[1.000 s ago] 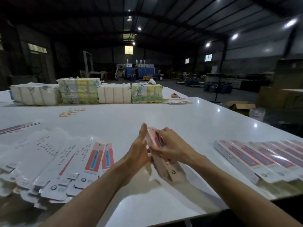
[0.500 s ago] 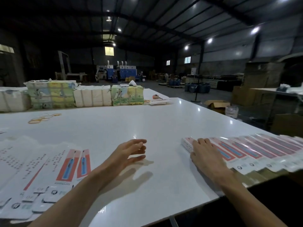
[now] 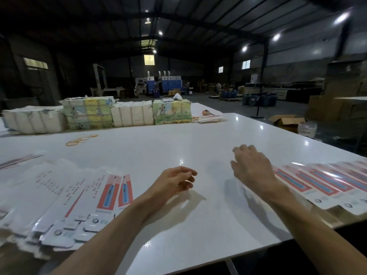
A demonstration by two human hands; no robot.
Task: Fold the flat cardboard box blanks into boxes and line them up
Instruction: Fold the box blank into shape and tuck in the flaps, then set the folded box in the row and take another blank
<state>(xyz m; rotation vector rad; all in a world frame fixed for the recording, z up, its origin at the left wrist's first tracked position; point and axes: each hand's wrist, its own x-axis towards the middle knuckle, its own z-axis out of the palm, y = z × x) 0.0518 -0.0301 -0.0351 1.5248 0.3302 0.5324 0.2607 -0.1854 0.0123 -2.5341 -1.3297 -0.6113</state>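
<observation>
since half a second ago the right hand [image 3: 252, 167] has come off the row of folded boxes [image 3: 321, 181]. it now hovers just left of the row's left end, palm down, fingers straight and a little spread, holding nothing, with its shadow on the table below. the left hand [image 3: 174, 181] has hardly shifted. it hangs over the middle of the near table with its fingers loosely curled, and it holds nothing either.

the folded boxes lie side by side on the near right of the white glossy table [image 3: 178, 139], red and blue printed faces up, and the row runs out of view to the right. the flat box blanks [image 3: 79, 197] sit in a fanned, overlapping pile at the near left, just beside the left forearm. most are white with small print, and two show a red panel with a blue shape.

farther out, a scatter of rubber bands [image 3: 81, 138] lies on the left part of the table. along the far edge stand wrapped bundles [image 3: 131, 113], some plain white and some with green and yellow print, touching one another in a line. a thin stack of cards [image 3: 210, 118] lies just right of them. beyond the table's right side an open carton [image 3: 286, 122] sits on the floor of a dim warehouse.
</observation>
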